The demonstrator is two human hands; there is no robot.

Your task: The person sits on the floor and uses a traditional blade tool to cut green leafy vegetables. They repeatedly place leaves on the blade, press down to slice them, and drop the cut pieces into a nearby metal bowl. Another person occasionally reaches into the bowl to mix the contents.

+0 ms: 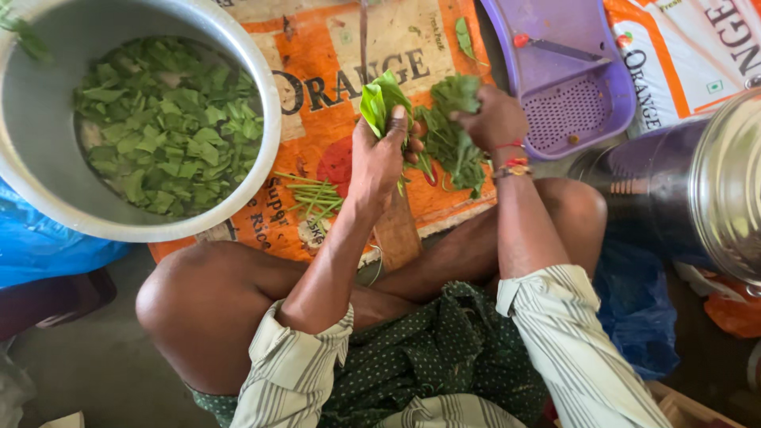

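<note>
We've got a bunch of green leaves (444,135) up in both hands, just above the orange printed sack (317,119) that's spread flat on the floor as our work mat. Our left hand (380,154) is wrapped snug around the lighter folded leaves at the near end of the bunch, thumb pointing up. Our right hand (495,119) is closed over the darker leafy part, fingers curled in, with a red thread and a bangle at the wrist.

On the sack right under the left hand there's a little heap of thin green stems (309,194). A wooden board (396,230) pokes out from the sack's near edge toward our knees. Off the sack's left side sits a big metal bowl (269,135), its rim lapping over the sack, loaded with chopped greens (166,123). Past the sack's right edge is a purple plastic tray (579,79) with a perforated patch and a small red-handled tool (555,47) in it. Further right there's a shiny steel vessel (729,182), and a blue plastic bag (40,246) lies below the bowl. Floor looks like bare grey concrete, and we're sitting cross-legged on it.
</note>
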